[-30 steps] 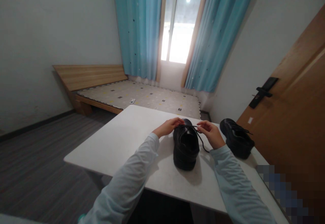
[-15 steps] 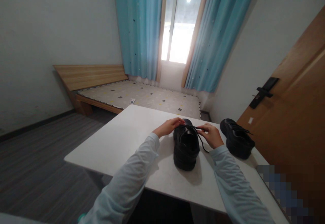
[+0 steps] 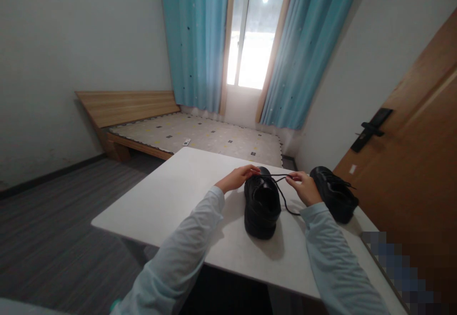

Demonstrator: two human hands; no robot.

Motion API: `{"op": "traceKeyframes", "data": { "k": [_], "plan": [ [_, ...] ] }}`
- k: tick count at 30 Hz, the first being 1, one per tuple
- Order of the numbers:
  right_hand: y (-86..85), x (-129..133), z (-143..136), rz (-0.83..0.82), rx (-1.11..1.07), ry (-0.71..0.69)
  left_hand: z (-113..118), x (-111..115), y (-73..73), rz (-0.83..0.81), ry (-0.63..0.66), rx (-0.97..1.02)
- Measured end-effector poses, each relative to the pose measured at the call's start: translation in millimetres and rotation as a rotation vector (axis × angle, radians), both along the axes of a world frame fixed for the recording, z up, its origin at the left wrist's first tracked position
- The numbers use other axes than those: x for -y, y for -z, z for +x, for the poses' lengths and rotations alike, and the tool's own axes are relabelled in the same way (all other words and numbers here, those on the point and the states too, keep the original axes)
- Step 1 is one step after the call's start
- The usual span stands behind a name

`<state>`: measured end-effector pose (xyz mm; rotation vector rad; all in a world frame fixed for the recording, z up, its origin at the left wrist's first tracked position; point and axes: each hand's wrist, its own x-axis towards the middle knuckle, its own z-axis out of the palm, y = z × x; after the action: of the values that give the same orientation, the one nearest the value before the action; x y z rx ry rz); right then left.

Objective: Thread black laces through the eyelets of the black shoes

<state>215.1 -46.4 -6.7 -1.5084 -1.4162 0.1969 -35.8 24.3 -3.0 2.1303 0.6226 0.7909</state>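
A black lace-up shoe (image 3: pixel 262 222) sits on the white table (image 3: pixel 167 200), its heel toward me. My left hand (image 3: pixel 240 177) is closed at the left side of its front part, with the fingertips over the lacing. Off to the right, my right hand (image 3: pixel 303 187) pinches a black shoelace (image 3: pixel 276 175) that stretches across from the shoe. Another length of lace hangs from the shoe and curves down onto the table below my right wrist. Whether my left fingertips also grip a lace is hard to make out.
A second black shoe (image 3: pixel 337 196) stands at the table's right edge, just beyond my right hand. Behind the table is a bed (image 3: pixel 207 134) with a small white object (image 3: pixel 186 142) on it. At right is a wooden door (image 3: pixel 403 162) with a black handle (image 3: pixel 371 130).
My right hand has moved to the right, away from the shoe, drawing the lace out longer and straighter. The left hand and the shoe have barely moved.
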Motion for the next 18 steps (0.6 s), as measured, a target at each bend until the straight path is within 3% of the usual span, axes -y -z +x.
{"op": "traceKeyframes", "data": {
  "k": [4, 10, 18],
  "plan": [
    [3.3, -2, 8, -0.082, -0.178, -0.027, 0, 1, -0.9, -0.002, -0.005, -0.004],
    [0.7, 1, 7, -0.16, -0.615, -0.15, 0, 0, 1.2, 0.021, -0.001, 0.001],
    [-9.5, 10, -3, -0.17, -0.836, -0.32, -1, -3, 3.6, 0.035, -0.004, 0.005]
  ]
}}
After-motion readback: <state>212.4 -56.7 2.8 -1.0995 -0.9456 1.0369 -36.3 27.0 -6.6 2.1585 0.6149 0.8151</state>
